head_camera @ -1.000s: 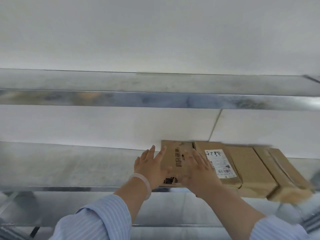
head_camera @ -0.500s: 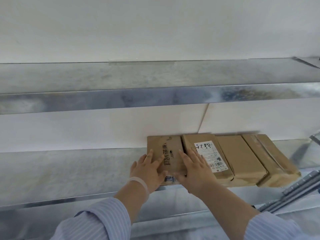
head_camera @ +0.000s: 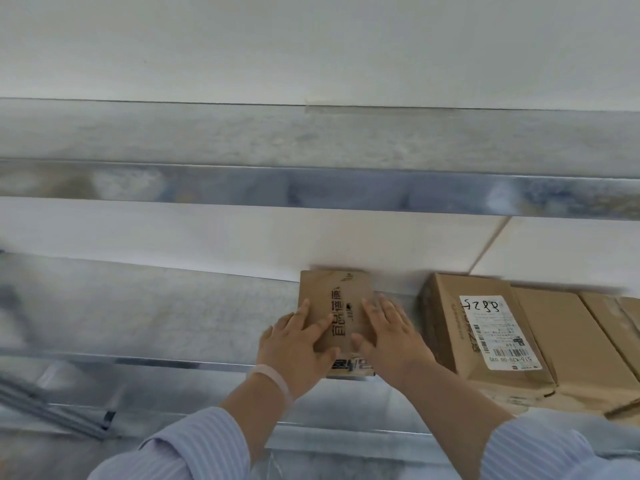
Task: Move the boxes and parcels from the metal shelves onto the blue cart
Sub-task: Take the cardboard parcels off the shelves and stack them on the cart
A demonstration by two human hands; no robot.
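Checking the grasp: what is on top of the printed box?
The left hand and right hand rest on the printed box, fingers straight. They cover its near half; nothing else shows.

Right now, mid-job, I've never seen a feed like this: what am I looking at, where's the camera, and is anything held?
No machine here: a person works bare-handed, filmed by one camera on their head looking forward and down. The left hand and right hand lie with fairly straight fingers on a small printed cardboard box on the metal shelf. Apart to its right sits a labelled box, with more brown boxes beside it. No cart is in view.
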